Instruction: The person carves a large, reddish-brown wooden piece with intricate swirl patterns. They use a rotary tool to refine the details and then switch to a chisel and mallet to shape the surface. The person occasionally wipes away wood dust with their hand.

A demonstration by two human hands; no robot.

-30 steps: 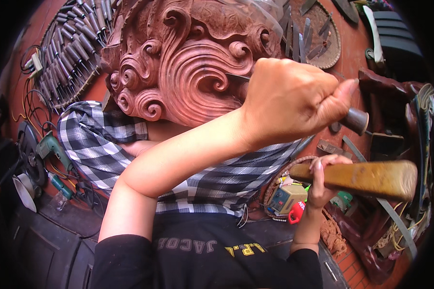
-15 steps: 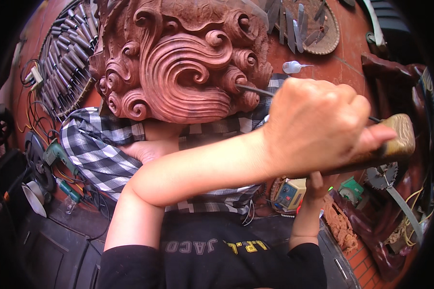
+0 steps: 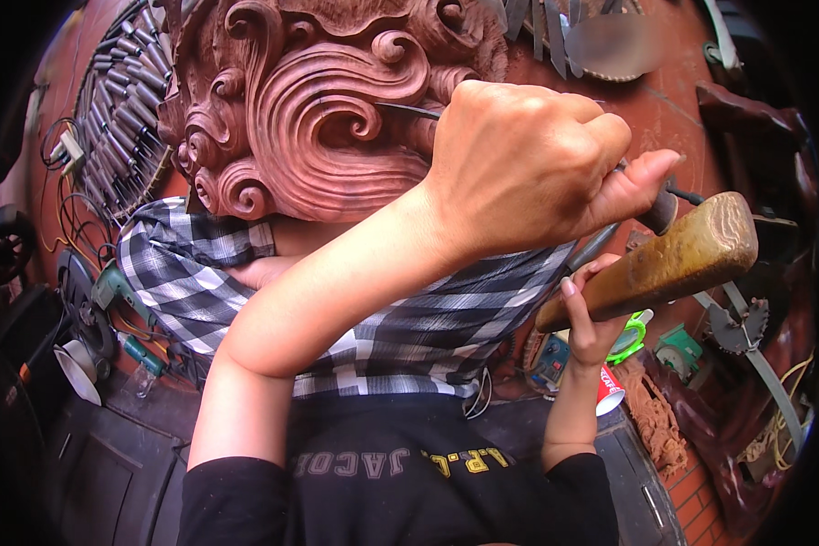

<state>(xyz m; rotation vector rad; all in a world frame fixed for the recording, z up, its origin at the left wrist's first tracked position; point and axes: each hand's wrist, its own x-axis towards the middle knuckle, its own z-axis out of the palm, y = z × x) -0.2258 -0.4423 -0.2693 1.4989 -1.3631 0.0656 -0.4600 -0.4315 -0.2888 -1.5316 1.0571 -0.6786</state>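
Observation:
A reddish-brown wood carving point(image 3: 287, 136) with swirling scrolls fills the upper middle. My left hand point(image 3: 528, 168) is closed in a fist around a thin dark chisel point(image 3: 411, 110), its arm reaching across to the right. The chisel's tip meets the small curl in the middle of the carving; the fist hides most of its shaft, and the handle end sticks out on the right. Below that end, my right hand point(image 3: 590, 314) grips a worn wooden mallet point(image 3: 687, 259) by its narrow part. The mallet's thick block slants up to the right, apart from the chisel.
Black-and-white checked cloth point(image 3: 409, 300) lies across my lap under the carving. Many chisels point(image 3: 127, 118) fill a round basket on the left. Flat blades point(image 3: 555, 36) lie by another basket at upper right. A green drill point(image 3: 114, 287), cables and a red cup point(image 3: 610, 393) are around me.
The chisel tip has shifted left and up from a right-hand curl to the middle curl, my left hand moving with it. The mallet now shows more fully below the fist.

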